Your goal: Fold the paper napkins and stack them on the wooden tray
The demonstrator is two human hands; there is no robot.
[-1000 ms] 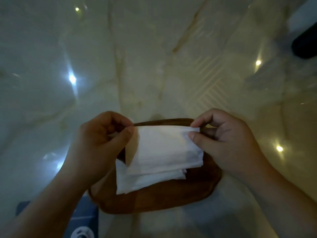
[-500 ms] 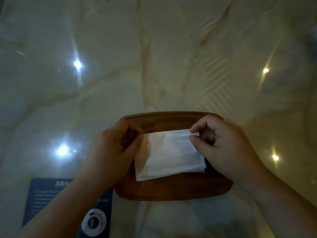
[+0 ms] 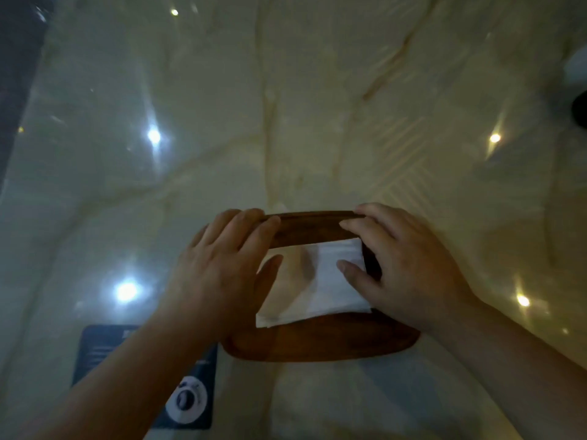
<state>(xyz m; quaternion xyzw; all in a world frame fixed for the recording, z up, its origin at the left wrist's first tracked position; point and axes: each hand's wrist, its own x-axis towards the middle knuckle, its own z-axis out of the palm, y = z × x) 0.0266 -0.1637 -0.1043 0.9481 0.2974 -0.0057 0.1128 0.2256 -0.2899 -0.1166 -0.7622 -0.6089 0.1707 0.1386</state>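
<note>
A dark wooden tray (image 3: 320, 342) lies on the marble table, near me. On it rests a folded white paper napkin (image 3: 313, 282), lying on top of others whose edges show at its lower left. My left hand (image 3: 222, 265) lies flat with fingers spread over the tray's left end, its thumb on the napkin's left edge. My right hand (image 3: 403, 265) lies flat over the tray's right end, thumb pressing the napkin's right side. Neither hand pinches the paper.
The glossy marble table (image 3: 286, 122) reflects several ceiling lights. A dark blue card (image 3: 104, 354) with a printed cup picture lies to the left of the tray, partly under my left forearm. A dark object sits at the far right edge.
Both hands let go of the folded napkin they were pinching above the tray. It now lies on the stack, and the hands have flattened onto its sides.
</note>
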